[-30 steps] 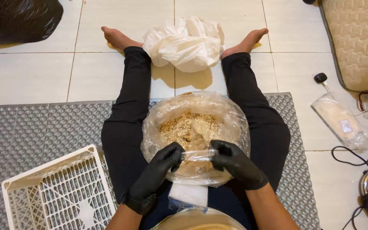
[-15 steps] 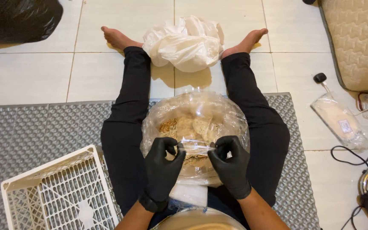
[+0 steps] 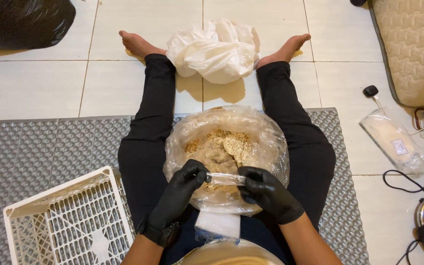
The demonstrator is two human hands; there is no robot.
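Now both gloved hands, left (image 3: 182,189) and right (image 3: 266,191), grip clamped on a small clear bag (image 3: 225,179) stretched between them.

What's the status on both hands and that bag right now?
Left hand and right hand pinching small clear bag. Big crumb-filled bag beneath. Nothing blocking.

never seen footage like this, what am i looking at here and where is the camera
The camera sits on a person's head and looks down at their own lap as they sit on a grey mat with legs spread. Both hands wear black gloves. The left hand and right hand pinch a small clear plastic piece between them, over a large clear bag of crumbly tan material. A white plastic crate lies at the left, and a white crumpled bag between the feet.
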